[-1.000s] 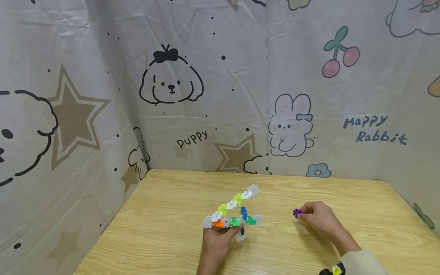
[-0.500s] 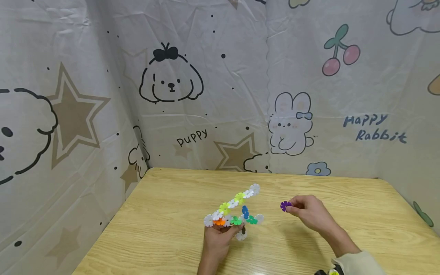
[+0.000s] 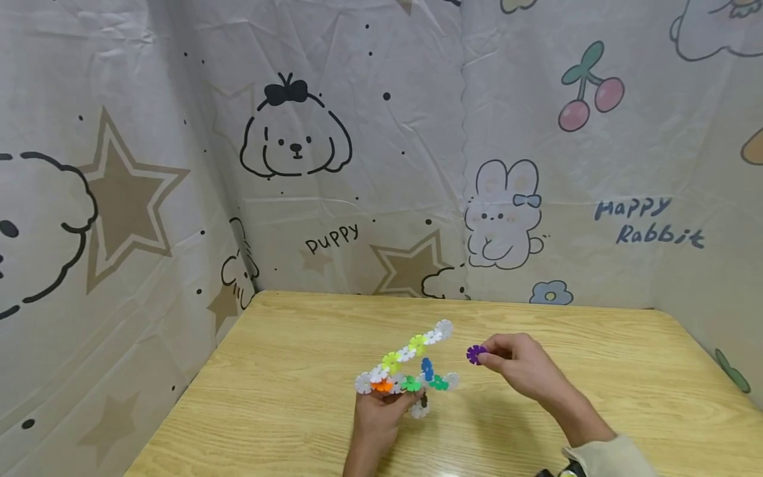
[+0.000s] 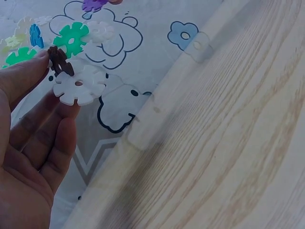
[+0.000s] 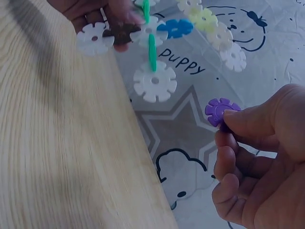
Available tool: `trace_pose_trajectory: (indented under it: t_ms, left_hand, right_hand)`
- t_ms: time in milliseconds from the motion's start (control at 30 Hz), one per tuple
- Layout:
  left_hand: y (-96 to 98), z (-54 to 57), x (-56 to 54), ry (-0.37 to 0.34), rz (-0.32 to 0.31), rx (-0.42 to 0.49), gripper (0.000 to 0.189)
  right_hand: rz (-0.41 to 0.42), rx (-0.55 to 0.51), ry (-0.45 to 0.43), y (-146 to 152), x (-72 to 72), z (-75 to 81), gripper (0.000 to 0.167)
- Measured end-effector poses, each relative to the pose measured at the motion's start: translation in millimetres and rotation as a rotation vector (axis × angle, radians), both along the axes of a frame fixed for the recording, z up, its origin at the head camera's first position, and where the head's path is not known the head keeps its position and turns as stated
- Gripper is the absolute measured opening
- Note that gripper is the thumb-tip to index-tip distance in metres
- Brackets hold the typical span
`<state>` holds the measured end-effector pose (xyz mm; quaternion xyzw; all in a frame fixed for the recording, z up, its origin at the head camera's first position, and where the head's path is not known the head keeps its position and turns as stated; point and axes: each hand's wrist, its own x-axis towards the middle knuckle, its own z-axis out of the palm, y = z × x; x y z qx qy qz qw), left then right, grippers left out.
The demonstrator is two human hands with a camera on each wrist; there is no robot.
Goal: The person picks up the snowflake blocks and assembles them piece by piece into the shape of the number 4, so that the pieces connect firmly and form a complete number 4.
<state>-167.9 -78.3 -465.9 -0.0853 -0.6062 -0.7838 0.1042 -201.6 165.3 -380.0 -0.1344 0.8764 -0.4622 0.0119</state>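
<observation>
My left hand [image 3: 377, 421] grips a branching chain of notched plastic snowflake discs, held over the table. One branch runs up to the right through white and yellow discs [image 3: 417, 342]. Along the lower branch come an orange disc [image 3: 381, 385], a green disc [image 3: 410, 383] and a blue disc [image 3: 427, 369] standing up. A brown disc [image 4: 60, 61] joins a white disc [image 4: 80, 85] near my left thumb. Between thumb and forefinger my right hand [image 3: 524, 371] pinches a purple snowflake disc [image 5: 221, 111], apart from the chain and just right of it.
The wooden table [image 3: 286, 344] spreads beneath both hands. Behind it hangs a curtain [image 3: 411, 132] printed with cartoon animals and stars, meeting the table's back edge. A watch-like device [image 3: 563, 470] sits at my right sleeve [image 3: 614, 457].
My right hand has moved left with the purple snowflake disc, closer to the chain. The left hand and its chain have stayed nearly still.
</observation>
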Motion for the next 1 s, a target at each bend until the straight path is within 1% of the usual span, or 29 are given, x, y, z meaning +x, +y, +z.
trace_pose_trajectory:
  t_ms: [133,367,467,600,800,1000]
  left_hand:
    - [1.1,-0.4,0.0,-0.002,0.001,0.010,0.039]
    - [3.1,-2.6,-1.0,0.079,-0.027,0.025,0.039]
    - [3.7,-2.9,-1.4,0.084,-0.037,0.027,0.040]
    - [3.9,-3.0,-1.9,0.065,-0.047,0.031,0.040]
    - [4.3,-0.7,-0.9,0.038,-0.057,0.030,0.040]
    - [5.5,1.8,0.5,0.001,-0.076,0.041,0.040]
  right_hand:
    - [0.020,-0.015,0.006,-4,0.7,2.5,0.008]
    - [0.075,-0.072,0.007,-10,2.2,4.1,0.007]
    - [0.105,-0.097,0.003,-12,2.4,4.6,0.008]
    - [0.135,-0.112,0.004,-16,2.3,5.9,0.008]
    - [0.174,-0.114,0.024,-20,1.0,7.7,0.010]
    - [0.212,-0.139,0.027,-23,-0.1,8.7,0.010]
